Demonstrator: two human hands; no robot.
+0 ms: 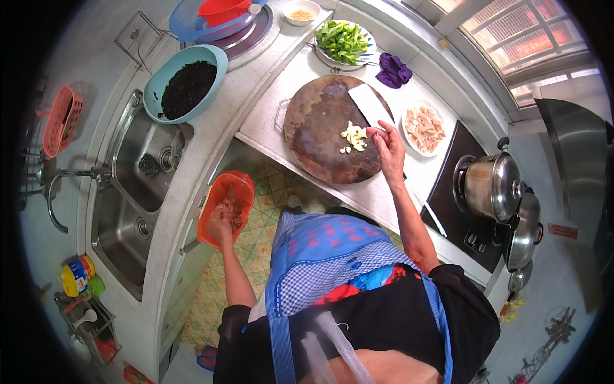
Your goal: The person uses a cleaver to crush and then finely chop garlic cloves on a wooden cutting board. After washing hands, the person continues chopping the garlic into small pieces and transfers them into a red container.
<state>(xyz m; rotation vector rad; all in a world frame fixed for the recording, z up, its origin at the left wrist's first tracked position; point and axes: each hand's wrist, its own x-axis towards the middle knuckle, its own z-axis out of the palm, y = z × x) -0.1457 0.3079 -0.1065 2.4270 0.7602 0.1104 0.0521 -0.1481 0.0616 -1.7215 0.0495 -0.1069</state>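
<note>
My right hand [391,152] is over the right side of a round wooden chopping board [316,129], fingers bent and thumb near the index finger; whether it pinches anything is unclear. Chopped garlic [355,136] lies in a small heap beside the fingertips. Partly beneath that hand rests a cleaver [368,104], its pale blade across the board's edge and most of its handle hidden. My left hand [221,224] reaches down into an orange plastic bin [246,194] at the cabinet front. Pinkish scraps [235,204] surround its fingers, which are too blurred to read.
Sliced raw meat [424,128] fills a plate right of the board; chopped greens [341,42] and a purple cloth [393,71] are behind. A pot [489,187] stands on the gas hob [446,192]. Left are a double sink [129,192] and a blue colander [218,57] of dark food.
</note>
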